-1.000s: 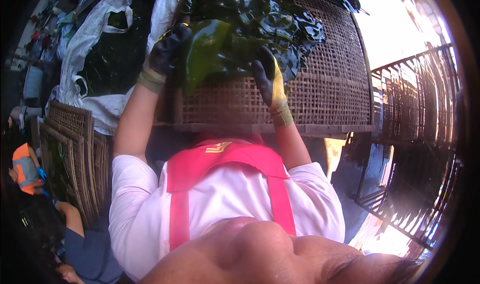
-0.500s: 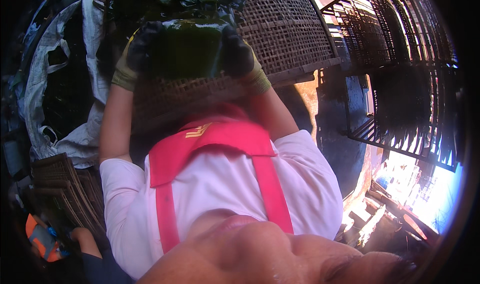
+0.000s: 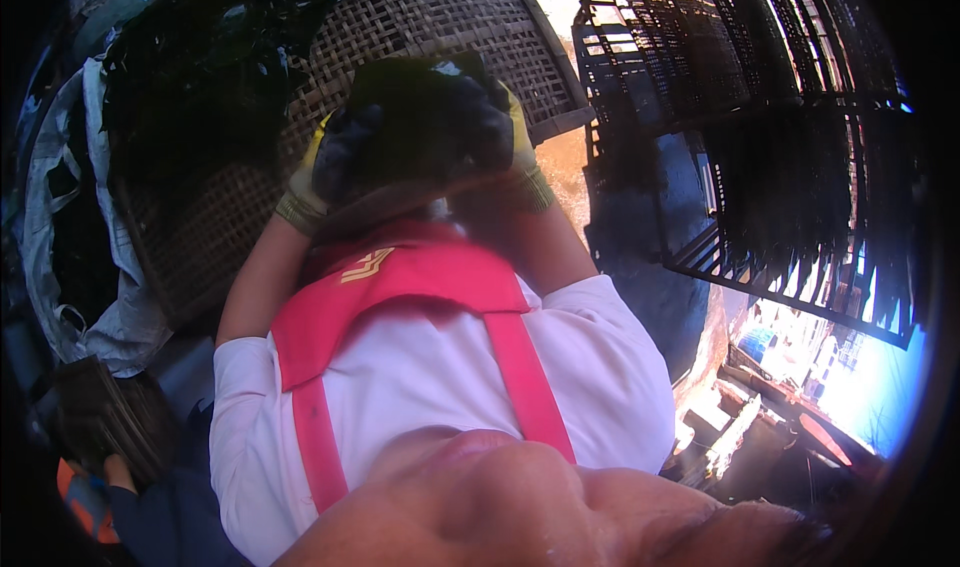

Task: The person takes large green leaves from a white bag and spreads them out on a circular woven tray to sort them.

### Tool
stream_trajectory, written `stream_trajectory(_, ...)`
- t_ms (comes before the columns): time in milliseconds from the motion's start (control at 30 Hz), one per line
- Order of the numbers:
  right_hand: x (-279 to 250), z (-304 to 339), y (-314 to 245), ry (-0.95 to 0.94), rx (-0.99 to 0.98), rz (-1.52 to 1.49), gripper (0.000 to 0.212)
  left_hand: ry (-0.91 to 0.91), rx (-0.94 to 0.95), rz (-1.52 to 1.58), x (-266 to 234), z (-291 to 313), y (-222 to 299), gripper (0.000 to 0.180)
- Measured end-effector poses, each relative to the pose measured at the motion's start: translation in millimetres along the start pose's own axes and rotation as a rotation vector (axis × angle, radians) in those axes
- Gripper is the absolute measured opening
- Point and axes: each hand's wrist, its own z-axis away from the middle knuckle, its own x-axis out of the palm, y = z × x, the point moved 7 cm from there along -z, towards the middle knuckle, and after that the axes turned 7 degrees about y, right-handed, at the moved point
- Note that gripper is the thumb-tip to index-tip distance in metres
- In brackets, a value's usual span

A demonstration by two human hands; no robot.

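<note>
My left hand (image 3: 343, 157) and my right hand (image 3: 492, 132), both in yellow-green work gloves with dark palms, hold a dark green, roughly rectangular slab (image 3: 425, 117) from its two sides. Its surface looks wet and glossy; in this shade I cannot make out its material. The slab is in front of my chest, above the near edge of a woven bamboo tray (image 3: 415, 12). Dark green, shiny, leafy-looking stuff (image 3: 215, 52) lies heaped on the tray's left part. My fingertips are partly hidden against the slab.
A white woven sack (image 3: 125, 317) with dark contents stands at the left. Below it, another person's hand (image 3: 120, 472) is at a stack of woven panels (image 3: 110, 417). Tall slatted racks (image 3: 740, 97) fill the right side, with pieces of wood (image 3: 735, 447) on the ground beyond.
Both hands have carried the slab away from the leafy heap, rightward along the tray and closer to my body. At lower left, the other person's panels have shifted.
</note>
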Motion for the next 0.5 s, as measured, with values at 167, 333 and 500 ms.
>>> stream_trajectory(167, -118, -58, -99, -0.084, -0.248, 0.312, 0.028, 0.252, -0.249, 0.332, 91, -100, -66, 0.034)
stream_trajectory(333, -246, -143, -113, 0.077, -0.268, 1.047, 0.028, 0.291, -0.33, 0.141, 103, -170, -148, 0.039)
stream_trajectory(500, -187, -127, -118, 0.052, -0.865, 1.965, 0.045, 0.272, -0.037, -0.298, 99, -161, -117, 0.046)
